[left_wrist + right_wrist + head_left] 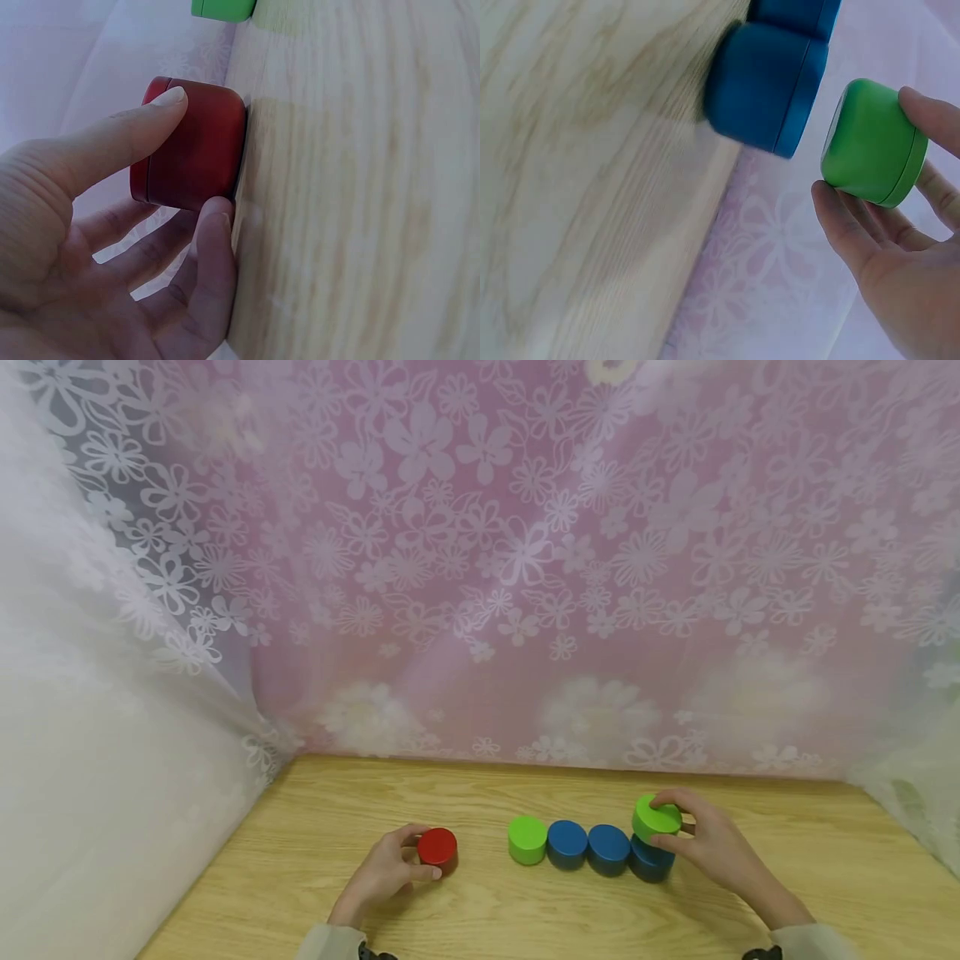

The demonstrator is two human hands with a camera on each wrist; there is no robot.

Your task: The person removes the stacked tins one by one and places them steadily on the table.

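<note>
My left hand (386, 868) grips a red round tin (437, 850) by its sides; in the left wrist view the red tin (199, 146) stands on the wooden table between thumb and fingers. The right hand (708, 839) holds a green round tin (656, 817) up in the air, and in the right wrist view a gap shows between this green tin (874, 142) and the blue tin (761, 90). From the head view it overlaps the rightmost blue tin (651, 864). A second green tin (527, 841) and two more blue tins (567, 845) make a row to its left.
The wooden table (480, 910) ends at a pink curtain with white flowers (525, 610) at the back. A whitish cloth (112, 760) hangs along the left side, and a pale sheet (907, 760) along the right.
</note>
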